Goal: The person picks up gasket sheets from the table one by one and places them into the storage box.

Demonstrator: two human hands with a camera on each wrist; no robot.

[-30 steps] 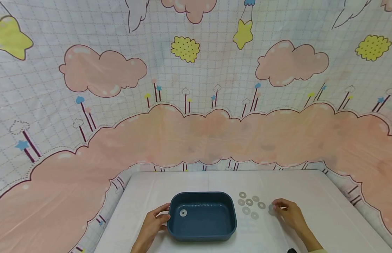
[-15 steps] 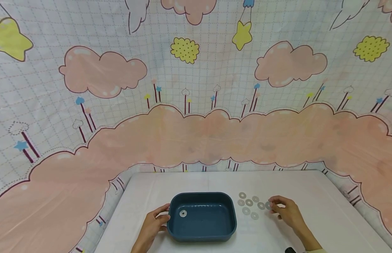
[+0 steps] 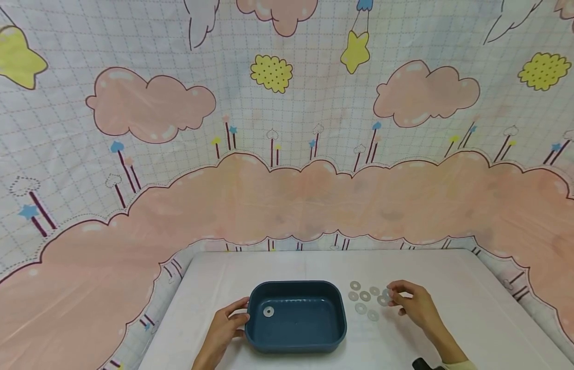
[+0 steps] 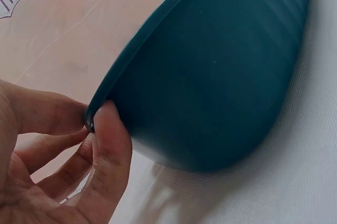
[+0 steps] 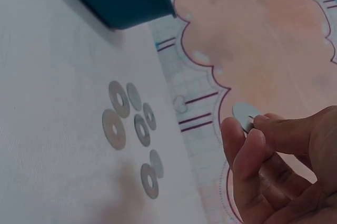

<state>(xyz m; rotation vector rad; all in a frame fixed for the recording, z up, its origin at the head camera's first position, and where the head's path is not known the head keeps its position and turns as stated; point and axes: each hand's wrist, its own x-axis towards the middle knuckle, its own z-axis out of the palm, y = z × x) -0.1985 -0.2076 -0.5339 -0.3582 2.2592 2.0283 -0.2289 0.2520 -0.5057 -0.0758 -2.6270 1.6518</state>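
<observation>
A dark blue rectangular tub sits on the white table, with one flat metal washer on its floor near the left end. My left hand pinches the tub's left rim between thumb and fingers. Right of the tub, my right hand holds another washer by its edge with thumb and fingertips, raised over the table. Several loose washers lie flat in a loose group between the tub and this hand; the held one overlaps the rightmost of them in the head view.
Behind the white tabletop hangs a cloth printed with pink clouds and stars. A black object shows at the bottom edge beside the right wrist and a pale yellow sleeve.
My right hand has lifted its washer and moved left and slightly away from me, toward the loose washers. The left hand and the tub have stayed in place.
</observation>
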